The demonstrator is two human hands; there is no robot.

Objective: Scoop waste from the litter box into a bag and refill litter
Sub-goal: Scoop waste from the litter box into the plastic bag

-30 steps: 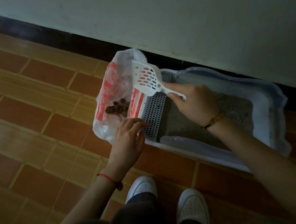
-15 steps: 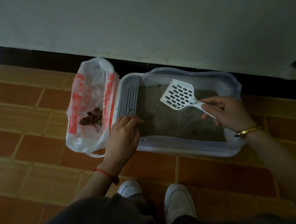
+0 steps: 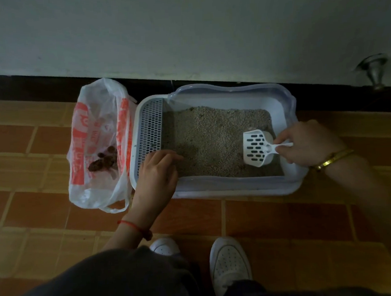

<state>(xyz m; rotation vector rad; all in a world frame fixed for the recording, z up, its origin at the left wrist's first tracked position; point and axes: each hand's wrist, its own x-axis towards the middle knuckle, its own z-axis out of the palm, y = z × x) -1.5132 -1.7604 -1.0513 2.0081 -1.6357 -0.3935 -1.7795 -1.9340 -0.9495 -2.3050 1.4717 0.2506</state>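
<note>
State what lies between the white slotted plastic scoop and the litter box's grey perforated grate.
Head view: bare grey granular litter, with the left hand over it beside the grate.

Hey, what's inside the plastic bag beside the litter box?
Dark waste clumps lie inside the plastic bag. Its printed folds hide anything beneath them.

The brown-tiled floor (image 3: 276,223) carries everything. My litter box (image 3: 216,192) sits on it mid-frame, against the dark skirting (image 3: 23,86). The plastic bag (image 3: 86,194) lies just beside its left end, and my white shoes (image 3: 229,261) stand at lower centre.
</note>
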